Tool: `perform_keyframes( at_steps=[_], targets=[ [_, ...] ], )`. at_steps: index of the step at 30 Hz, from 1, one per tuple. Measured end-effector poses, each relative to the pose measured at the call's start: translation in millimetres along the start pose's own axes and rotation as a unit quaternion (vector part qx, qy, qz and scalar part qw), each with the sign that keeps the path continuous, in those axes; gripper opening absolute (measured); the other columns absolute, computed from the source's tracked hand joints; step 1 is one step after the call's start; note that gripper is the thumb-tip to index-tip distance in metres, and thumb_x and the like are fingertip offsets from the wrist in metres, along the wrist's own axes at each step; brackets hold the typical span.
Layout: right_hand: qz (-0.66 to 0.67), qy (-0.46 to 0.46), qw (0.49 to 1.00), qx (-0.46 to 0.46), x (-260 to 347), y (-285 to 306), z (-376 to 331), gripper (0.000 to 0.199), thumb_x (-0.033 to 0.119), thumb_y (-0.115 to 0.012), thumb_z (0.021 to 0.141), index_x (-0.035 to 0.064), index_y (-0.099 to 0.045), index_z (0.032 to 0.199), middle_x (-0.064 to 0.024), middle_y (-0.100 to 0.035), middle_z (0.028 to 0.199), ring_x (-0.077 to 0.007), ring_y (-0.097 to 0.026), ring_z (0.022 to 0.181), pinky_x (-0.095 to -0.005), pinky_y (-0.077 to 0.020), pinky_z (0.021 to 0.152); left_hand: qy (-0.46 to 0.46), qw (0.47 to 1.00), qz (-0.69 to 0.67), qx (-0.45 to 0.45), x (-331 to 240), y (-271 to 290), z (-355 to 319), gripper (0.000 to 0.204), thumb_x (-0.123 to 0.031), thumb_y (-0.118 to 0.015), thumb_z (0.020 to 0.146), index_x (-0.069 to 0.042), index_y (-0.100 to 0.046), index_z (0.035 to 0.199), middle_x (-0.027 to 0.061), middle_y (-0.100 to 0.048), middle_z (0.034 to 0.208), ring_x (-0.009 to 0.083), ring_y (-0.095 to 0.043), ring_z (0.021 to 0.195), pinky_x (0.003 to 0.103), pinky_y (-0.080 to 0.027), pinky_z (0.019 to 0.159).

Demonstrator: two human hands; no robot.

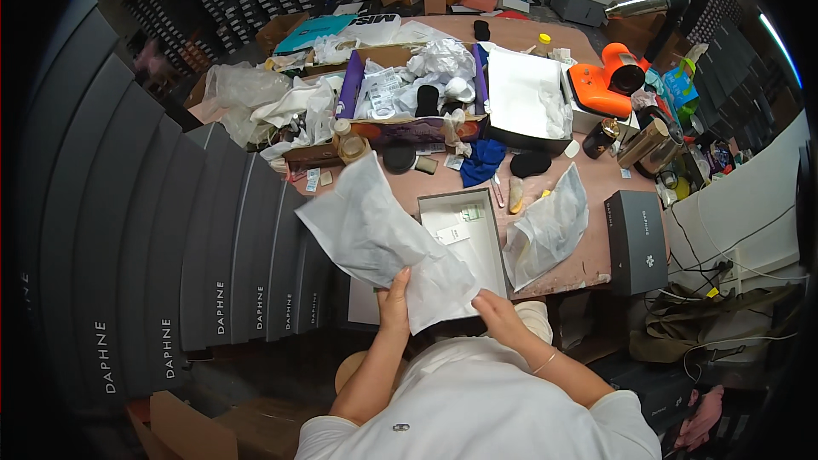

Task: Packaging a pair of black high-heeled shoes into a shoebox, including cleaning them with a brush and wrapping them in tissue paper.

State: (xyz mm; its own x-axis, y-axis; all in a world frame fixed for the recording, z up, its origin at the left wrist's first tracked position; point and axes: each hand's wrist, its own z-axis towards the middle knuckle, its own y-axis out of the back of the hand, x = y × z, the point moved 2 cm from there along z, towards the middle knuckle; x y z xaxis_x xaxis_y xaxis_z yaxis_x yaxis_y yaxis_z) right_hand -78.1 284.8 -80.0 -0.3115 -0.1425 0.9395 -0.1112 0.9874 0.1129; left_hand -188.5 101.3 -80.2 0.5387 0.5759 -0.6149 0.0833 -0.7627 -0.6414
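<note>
A white, slightly see-through bag hangs tilted between my hands. It is creased, and what it may contain cannot be made out. My left hand grips its lower edge, thumb on top. At its lower right corner, my right hand pinches it between thumb and fingers. Beneath the bag lies an open shoebox, partly covered by it. Inside the box are a white tag and a small green-and-white packet. Right of the box rests a second white bag, bulging with something pale inside.
Stacked dark grey shoeboxes rise along the left. A dark grey box stands at the table's right edge. Farther back are a purple carton of crumpled paper, a white box, a blue cloth, bottles and an orange device.
</note>
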Motion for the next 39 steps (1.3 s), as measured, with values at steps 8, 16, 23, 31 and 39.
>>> perform_keyframes(
  at_steps=[8,16,23,31,39],
  targets=[
    [0.448,-0.007,0.874,-0.186,-21.7,41.6,-22.3,0.068,0.051,-0.054,0.089,0.0038,-0.04,0.135,-0.01,-0.05,0.132,-0.0239,-0.05,0.12,-0.0369,-0.0414,0.101,-0.206,0.75,0.534,0.332,69.0,-56.8,-31.3,0.031,-0.011,-0.071,0.078,-0.002,-0.06,0.106,0.0177,-0.062,0.097,0.0305,-0.063,0.092,0.037,-0.05,0.078],
    [0.498,-0.053,0.834,-0.23,-39.1,59.3,-88.0,0.059,0.034,-0.063,0.088,0.0024,-0.044,0.133,-0.0077,-0.055,0.124,-0.0208,-0.055,0.112,-0.0359,-0.0451,0.097,-0.436,0.281,0.795,0.316,81.6,-34.4,103.8,0.033,-0.015,-0.068,0.074,-0.008,-0.06,0.106,0.0123,-0.05,0.124,0.0316,-0.045,0.118,0.051,-0.034,0.103],
    [0.342,-0.098,0.934,-0.025,-14.2,110.0,-90.7,0.064,0.034,-0.067,0.086,-0.0008,-0.043,0.135,-0.0098,-0.057,0.123,-0.0189,-0.054,0.112,-0.0331,-0.0427,0.097,-0.19,0.274,0.792,0.511,87.2,-76.3,177.7,0.03,-0.01,-0.067,0.075,-0.009,-0.063,0.104,0.0136,-0.062,0.085,0.0315,-0.061,0.089,0.046,-0.041,0.095],
    [-0.157,-0.244,0.938,0.188,1.7,34.6,90.3,0.071,0.056,-0.053,0.088,-0.0057,-0.052,0.123,-0.0195,-0.061,0.115,-0.0288,-0.061,0.102,-0.0356,-0.0475,0.088,-0.197,0.415,0.746,0.482,67.2,-105.8,178.7,0.019,-0.007,-0.065,0.073,-0.006,-0.069,0.092,0.013,-0.063,0.089,0.0323,-0.061,0.09,0.041,-0.048,0.08],
    [-0.45,0.1,0.886,-0.046,-20.4,-6.2,52.7,0.065,0.038,-0.066,0.081,-0.0035,-0.046,0.128,-0.0232,-0.059,0.11,-0.0366,-0.058,0.102,-0.0462,-0.046,0.088,-0.296,0.262,0.777,0.489,63.9,-45.8,125.3,0.015,-0.011,-0.059,0.074,-0.011,-0.07,0.084,0.0076,-0.059,0.085,0.0248,-0.057,0.096,0.043,-0.038,0.097]
  ],
)
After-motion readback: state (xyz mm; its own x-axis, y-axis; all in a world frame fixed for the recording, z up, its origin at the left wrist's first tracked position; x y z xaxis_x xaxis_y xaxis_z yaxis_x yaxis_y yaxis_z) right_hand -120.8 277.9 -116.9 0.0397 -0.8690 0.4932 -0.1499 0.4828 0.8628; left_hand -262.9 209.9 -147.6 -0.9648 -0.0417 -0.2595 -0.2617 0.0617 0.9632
